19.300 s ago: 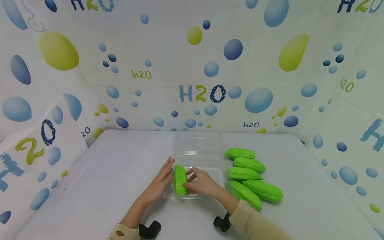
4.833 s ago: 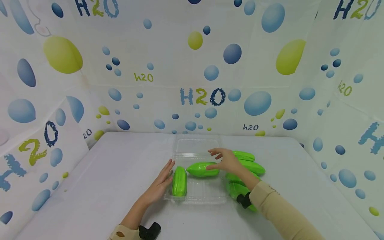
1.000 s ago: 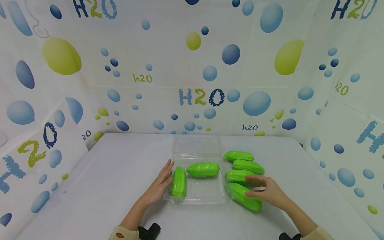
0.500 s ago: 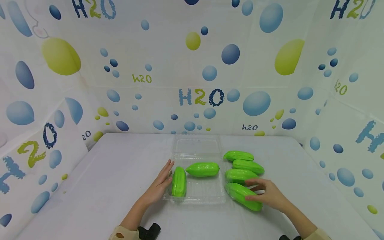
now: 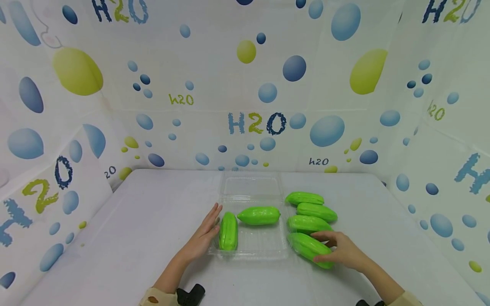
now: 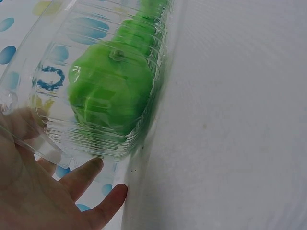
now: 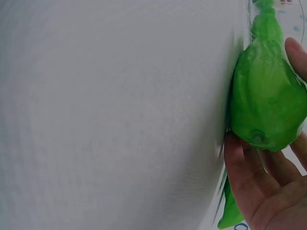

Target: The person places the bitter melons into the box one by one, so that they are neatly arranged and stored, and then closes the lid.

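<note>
Fingers and thumb of the right hand (image 5: pixel 338 250) are curled round a glossy bright-green, ribbed, elongated vegetable-shaped piece (image 5: pixel 309 248), the nearest of four to the right of a clear plastic hinged container (image 5: pixel 258 244). It lies aslant, its far tip at the container's right rim (whether they touch, I cannot tell). Three matching green pieces (image 5: pixel 317 212) lie beyond it in a close column. Inside the container, one green piece (image 5: pixel 228 231) runs lengthwise by the left wall and another (image 5: pixel 259 216) lies crosswise near the hinge. Released and with extended fingers, the left hand (image 5: pixel 203 236) rests along the container's left side. Its transparent lid (image 5: pixel 252 187) is folded back on the white table (image 5: pixel 160 229). Behind hangs a white backdrop (image 5: pixel 214 59) printed with blue and lime drops and "H2O" lettering.
</note>
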A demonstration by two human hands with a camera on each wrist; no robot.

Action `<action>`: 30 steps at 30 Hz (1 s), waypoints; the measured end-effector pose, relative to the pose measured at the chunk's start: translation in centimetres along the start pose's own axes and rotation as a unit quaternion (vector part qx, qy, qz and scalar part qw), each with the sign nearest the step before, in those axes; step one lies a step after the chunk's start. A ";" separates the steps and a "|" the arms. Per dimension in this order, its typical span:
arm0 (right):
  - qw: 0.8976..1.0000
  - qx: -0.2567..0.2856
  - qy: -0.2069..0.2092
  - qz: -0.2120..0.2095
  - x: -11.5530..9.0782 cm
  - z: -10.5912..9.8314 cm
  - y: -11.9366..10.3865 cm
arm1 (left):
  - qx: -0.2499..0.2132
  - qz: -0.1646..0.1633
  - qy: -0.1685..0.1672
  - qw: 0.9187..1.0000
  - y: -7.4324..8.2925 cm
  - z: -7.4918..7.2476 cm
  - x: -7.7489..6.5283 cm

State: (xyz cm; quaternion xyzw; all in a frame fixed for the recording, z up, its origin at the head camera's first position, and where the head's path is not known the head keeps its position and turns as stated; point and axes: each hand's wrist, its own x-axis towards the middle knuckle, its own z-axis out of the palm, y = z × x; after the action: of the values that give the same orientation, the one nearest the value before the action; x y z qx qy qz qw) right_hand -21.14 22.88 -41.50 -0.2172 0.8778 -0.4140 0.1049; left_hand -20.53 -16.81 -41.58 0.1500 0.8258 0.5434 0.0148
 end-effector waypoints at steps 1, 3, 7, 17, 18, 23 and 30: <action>1.000 -0.002 -0.001 -0.006 0.0 0.0 0.1 | 0.005 0.002 0.000 1.000 -0.3 0.0 0.1; 1.000 -0.003 -0.001 -0.011 0.0 0.1 0.2 | -0.004 0.000 0.000 1.000 0.2 0.0 0.0; 1.000 -0.004 -0.001 -0.014 0.0 0.1 0.1 | 0.000 -0.002 0.002 1.000 1.2 0.0 -0.3; 1.000 -0.015 0.006 -0.011 -0.1 -0.4 -0.4 | 0.007 -0.005 -0.001 1.000 -0.9 0.0 0.3; 1.000 -0.016 0.007 -0.012 -0.1 -0.5 -0.4 | 0.008 -0.005 0.000 1.000 -0.9 0.1 0.3; 1.000 -0.015 -0.002 -0.008 -0.2 -1.3 -0.4 | 0.009 -0.003 0.000 1.000 -0.9 0.1 0.4; 1.000 -0.009 -0.014 0.001 -0.7 -2.5 -0.4 | 0.005 0.000 0.001 1.000 0.1 0.0 -0.1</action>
State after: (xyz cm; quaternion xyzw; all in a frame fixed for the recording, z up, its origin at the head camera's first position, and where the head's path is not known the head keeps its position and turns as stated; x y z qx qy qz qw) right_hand -21.34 24.72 -39.61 -0.2230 0.8801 -0.4028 0.1159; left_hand -20.46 -16.81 -41.52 0.1493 0.8284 0.5397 0.0129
